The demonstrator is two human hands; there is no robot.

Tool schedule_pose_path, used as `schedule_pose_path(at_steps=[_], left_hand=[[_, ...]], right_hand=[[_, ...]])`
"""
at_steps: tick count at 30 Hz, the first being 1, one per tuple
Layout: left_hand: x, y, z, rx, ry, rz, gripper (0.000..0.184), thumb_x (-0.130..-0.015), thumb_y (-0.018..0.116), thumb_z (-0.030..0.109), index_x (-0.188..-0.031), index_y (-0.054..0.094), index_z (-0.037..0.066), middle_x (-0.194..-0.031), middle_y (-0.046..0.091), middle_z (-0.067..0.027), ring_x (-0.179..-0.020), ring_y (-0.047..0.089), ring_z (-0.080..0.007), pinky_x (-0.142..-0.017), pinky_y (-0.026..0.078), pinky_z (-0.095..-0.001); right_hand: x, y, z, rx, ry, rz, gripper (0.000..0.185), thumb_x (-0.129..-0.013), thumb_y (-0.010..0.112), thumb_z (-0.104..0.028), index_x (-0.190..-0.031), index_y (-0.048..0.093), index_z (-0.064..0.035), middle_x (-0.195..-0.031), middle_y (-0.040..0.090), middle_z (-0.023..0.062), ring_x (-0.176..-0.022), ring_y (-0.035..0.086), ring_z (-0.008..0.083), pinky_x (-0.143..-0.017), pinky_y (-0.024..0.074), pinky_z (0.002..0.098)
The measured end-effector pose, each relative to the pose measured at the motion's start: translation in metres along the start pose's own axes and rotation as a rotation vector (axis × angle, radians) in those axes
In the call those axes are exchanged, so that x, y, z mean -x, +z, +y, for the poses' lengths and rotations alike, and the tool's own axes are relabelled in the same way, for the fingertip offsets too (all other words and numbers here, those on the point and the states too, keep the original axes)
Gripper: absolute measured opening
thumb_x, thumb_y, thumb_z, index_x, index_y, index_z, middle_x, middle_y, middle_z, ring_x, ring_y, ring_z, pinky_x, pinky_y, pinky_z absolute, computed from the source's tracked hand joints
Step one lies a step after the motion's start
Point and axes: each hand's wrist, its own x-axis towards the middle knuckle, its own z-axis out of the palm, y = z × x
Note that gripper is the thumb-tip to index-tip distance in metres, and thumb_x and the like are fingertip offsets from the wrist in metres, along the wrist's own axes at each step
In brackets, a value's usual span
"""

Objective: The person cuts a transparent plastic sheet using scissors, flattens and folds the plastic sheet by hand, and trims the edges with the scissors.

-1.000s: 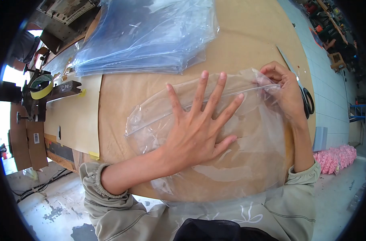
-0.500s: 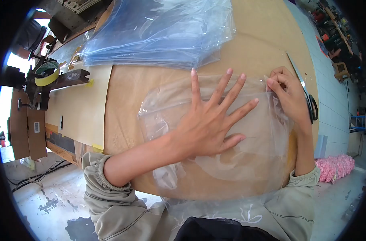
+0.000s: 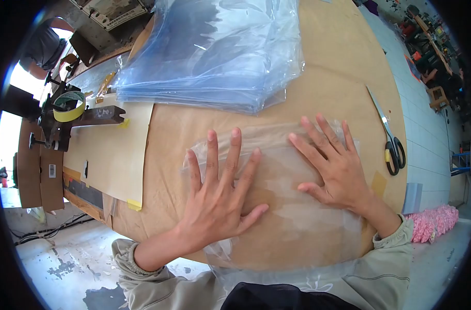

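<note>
A clear plastic bag (image 3: 282,227) lies on the brown paper-covered table (image 3: 339,51), its near end hanging over the front edge against my clothing. My left hand (image 3: 217,194) rests flat on its left part, fingers spread. On the right part lies my right hand (image 3: 333,165), also spread, palm down. Neither hand grips anything. Beyond them is a stack of bluish transparent plastic sheets or bags (image 3: 209,67); I cannot tell which. Scissors with black and yellow handles (image 3: 390,139) lie to the right of my right hand.
At left, a dark metal tape dispenser (image 3: 98,116) holds a yellow tape roll (image 3: 70,107). A cardboard box (image 3: 52,178) stands beyond it. A pink bundle (image 3: 434,223) is on the right. Another person (image 3: 47,44) appears at upper left.
My right hand has let go of the bag's far right corner and now lies spread on it. My left hand has moved left and nearer. The view has shifted slightly.
</note>
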Motion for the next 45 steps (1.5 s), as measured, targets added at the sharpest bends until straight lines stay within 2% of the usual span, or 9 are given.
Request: schedule_pose_path(at_steps=[7, 10, 13, 19, 28, 37, 40, 42, 45], left_hand=[[-0.003, -0.004, -0.005, 0.026, -0.034, -0.125, 0.085, -0.081, 0.042, 0.070, -0.147, 0.028, 0.019, -0.150, 0.007, -0.0321, -0.136, 0.002, -0.0559, -0.095, 0.005, -0.0753], [-0.003, -0.004, -0.003, 0.003, -0.046, -0.136, 0.085, -0.080, 0.043, 0.070, -0.147, 0.028, 0.020, -0.149, 0.008, -0.0322, -0.136, 0.004, -0.0557, -0.095, 0.004, -0.0755], [-0.004, -0.007, -0.002, 0.000, -0.054, -0.138, 0.084, -0.081, 0.043, 0.069, -0.147, 0.028, 0.020, -0.149, 0.008, -0.0324, -0.136, 0.004, -0.0551, -0.095, 0.003, -0.0755], [-0.006, -0.008, -0.002, 0.002, -0.015, -0.142, 0.084, -0.081, 0.046, 0.067, -0.146, 0.028, 0.017, -0.149, 0.008, -0.0337, -0.137, 0.006, -0.0527, -0.100, 0.006, -0.0715], [-0.010, -0.009, -0.003, 0.194, -0.002, -0.102, 0.089, -0.076, 0.056, 0.065, -0.146, 0.029, 0.017, -0.145, 0.008, -0.0389, -0.136, 0.008, -0.0532, -0.108, 0.016, -0.0571], [-0.010, -0.007, -0.007, 0.355, -0.054, 0.008, 0.076, -0.070, 0.071, 0.054, -0.137, 0.044, 0.033, -0.145, 0.006, -0.0384, -0.136, 0.007, -0.0536, -0.107, 0.019, -0.0585], [-0.011, -0.005, -0.011, 0.314, -0.034, 0.123, 0.073, -0.073, 0.073, 0.045, -0.136, 0.046, 0.022, -0.145, 0.019, -0.0338, -0.136, 0.019, -0.0486, -0.107, 0.026, -0.0516], [-0.010, 0.008, -0.028, 0.777, -0.197, 0.352, 0.064, -0.077, 0.072, 0.032, -0.131, 0.048, 0.008, -0.136, 0.040, -0.0262, -0.125, 0.043, -0.0403, -0.101, 0.037, -0.0429], [-0.015, 0.000, -0.048, 0.355, -0.243, 0.503, 0.044, -0.078, 0.071, 0.020, -0.113, 0.055, -0.002, -0.105, 0.058, -0.0162, -0.093, 0.058, -0.0270, -0.080, 0.046, -0.0343]], right_hand=[[-0.006, -0.002, 0.013, 0.052, 0.144, -0.072, 0.068, -0.087, 0.046, -0.059, -0.141, 0.039, -0.0177, -0.149, 0.031, 0.0080, -0.139, 0.024, 0.0314, -0.109, 0.0166, 0.0562], [-0.003, 0.008, 0.041, -0.224, 0.255, 0.228, 0.052, -0.091, 0.053, -0.043, -0.130, 0.052, -0.0091, -0.129, 0.052, 0.0127, -0.117, 0.050, 0.0269, -0.098, 0.0368, 0.0422], [-0.008, 0.001, 0.069, -0.776, 0.523, 0.212, 0.031, -0.091, 0.058, -0.024, -0.112, 0.062, -0.0017, -0.098, 0.062, 0.0091, -0.084, 0.056, 0.0154, -0.075, 0.0436, 0.0275], [-0.016, 0.001, 0.064, -0.810, 0.666, 0.128, 0.009, -0.087, 0.060, -0.008, -0.084, 0.061, 0.0010, -0.082, 0.060, 0.0048, -0.069, 0.052, 0.0118, -0.061, 0.0409, 0.0252], [-0.018, 0.001, 0.040, 0.271, 0.114, 0.318, 0.026, -0.083, 0.064, -0.019, -0.107, 0.062, -0.0101, -0.117, 0.058, 0.0077, -0.110, 0.052, 0.0245, -0.097, 0.0377, 0.0442], [-0.026, 0.003, 0.027, 0.008, -0.041, -0.048, 0.058, -0.082, 0.047, -0.063, -0.134, 0.048, -0.0359, -0.147, 0.035, 0.0024, -0.134, 0.034, 0.0292, -0.106, 0.0254, 0.0565], [-0.025, 0.004, 0.027, -0.005, -0.041, -0.020, 0.056, -0.083, 0.049, -0.060, -0.133, 0.049, -0.0350, -0.148, 0.035, 0.0031, -0.134, 0.034, 0.0295, -0.106, 0.0255, 0.0566], [-0.025, 0.005, 0.027, 0.000, -0.032, -0.003, 0.056, -0.083, 0.050, -0.058, -0.133, 0.048, -0.0347, -0.147, 0.035, 0.0035, -0.134, 0.033, 0.0300, -0.106, 0.0251, 0.0567], [-0.018, 0.007, 0.023, 0.007, -0.010, 0.010, 0.056, -0.083, 0.052, -0.055, -0.134, 0.048, -0.0339, -0.147, 0.035, 0.0038, -0.134, 0.033, 0.0308, -0.106, 0.0248, 0.0570]])
